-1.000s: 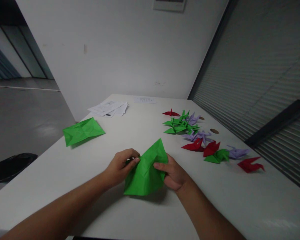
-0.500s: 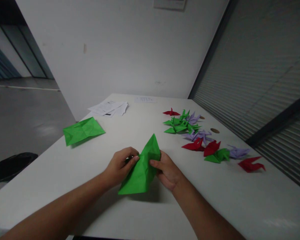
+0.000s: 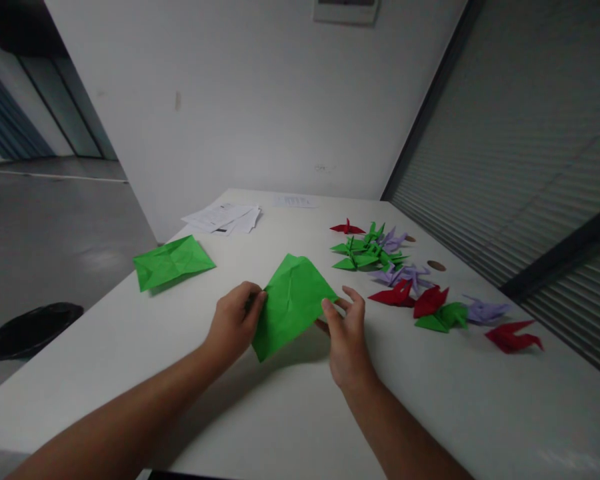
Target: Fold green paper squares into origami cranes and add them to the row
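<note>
Item 1: green origami sheet (image 3: pixel 293 300), creased, held up over desk (image 3: pixel 280 433) betw. both sets of fingers. L hand (image 3: pixel 234 321): fingers closed, pinching sheet's L edge. R hand (image 3: pixel 349 340): fingers loosely gripping R corner. Item 2: 2nd green sheet (image 3: pixel 175 262), on desk, beyond & L of L fingers. Item 3: asst. paper cranes (image 3: pixel 431 302), red/green/purple, beyond & R of R fingers.
</note>
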Action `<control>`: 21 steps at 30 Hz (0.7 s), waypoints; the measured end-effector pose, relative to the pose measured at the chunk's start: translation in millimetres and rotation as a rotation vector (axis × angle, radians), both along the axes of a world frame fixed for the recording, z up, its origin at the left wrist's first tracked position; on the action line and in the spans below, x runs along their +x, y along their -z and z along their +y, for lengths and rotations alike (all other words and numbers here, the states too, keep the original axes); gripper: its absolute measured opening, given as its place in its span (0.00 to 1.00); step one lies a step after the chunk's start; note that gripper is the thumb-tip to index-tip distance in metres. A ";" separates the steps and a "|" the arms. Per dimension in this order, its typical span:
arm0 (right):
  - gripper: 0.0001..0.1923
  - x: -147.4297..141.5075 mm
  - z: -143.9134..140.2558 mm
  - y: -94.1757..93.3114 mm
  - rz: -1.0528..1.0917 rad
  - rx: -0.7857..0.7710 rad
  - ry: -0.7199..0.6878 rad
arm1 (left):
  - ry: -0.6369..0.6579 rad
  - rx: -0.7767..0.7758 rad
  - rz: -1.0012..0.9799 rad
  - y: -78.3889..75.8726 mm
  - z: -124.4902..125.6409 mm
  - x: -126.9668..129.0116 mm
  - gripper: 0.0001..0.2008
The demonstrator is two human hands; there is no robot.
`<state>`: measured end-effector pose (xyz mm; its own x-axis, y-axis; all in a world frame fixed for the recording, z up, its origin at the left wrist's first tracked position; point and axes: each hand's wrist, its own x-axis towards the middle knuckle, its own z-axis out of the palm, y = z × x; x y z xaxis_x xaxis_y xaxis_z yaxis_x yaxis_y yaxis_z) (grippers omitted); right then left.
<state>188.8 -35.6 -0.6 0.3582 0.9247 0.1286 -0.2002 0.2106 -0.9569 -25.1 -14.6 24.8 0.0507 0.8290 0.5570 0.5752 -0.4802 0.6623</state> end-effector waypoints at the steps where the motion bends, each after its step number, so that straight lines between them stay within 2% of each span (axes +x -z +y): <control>1: 0.33 -2.2 -2.5 -1.0 -0.036 0.043 0.022 | -0.007 -0.024 -0.054 0.2 1.6 0.3 0.08; 4: 0.40 -11.7 -11.7 -3.7 -0.172 0.187 0.015 | 0.001 -0.099 -0.228 4.6 5.5 2.9 0.09; 7: 0.45 -20.3 -18.2 -3.4 -0.266 0.195 -0.088 | 0.047 -0.171 -0.324 12.5 4.9 8.2 0.10; 10: 0.36 -21.4 -19.0 -1.5 -0.294 0.194 -0.118 | 0.119 -0.226 -0.353 16.8 -1.1 14.9 0.11; 14: 0.20 -14.7 -17.5 -2.3 -0.380 0.207 -0.054 | 0.199 -0.247 -0.355 15.8 -9.3 22.0 0.11; 19: 0.14 -11.0 -18.6 -4.9 -0.477 0.185 -0.049 | 0.295 -0.244 -0.436 18.6 -8.6 21.9 0.06; 21: 0.14 -10.6 -18.8 -5.3 -0.492 0.205 -0.052 | 0.332 -0.198 -0.437 19.2 -6.1 19.2 0.11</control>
<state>178.2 -54.4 4.7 0.1646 0.8778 0.4498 0.2465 0.4050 -0.8805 -6.0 -20.7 5.5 0.1255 0.8983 0.4210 0.0683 -0.4312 0.8997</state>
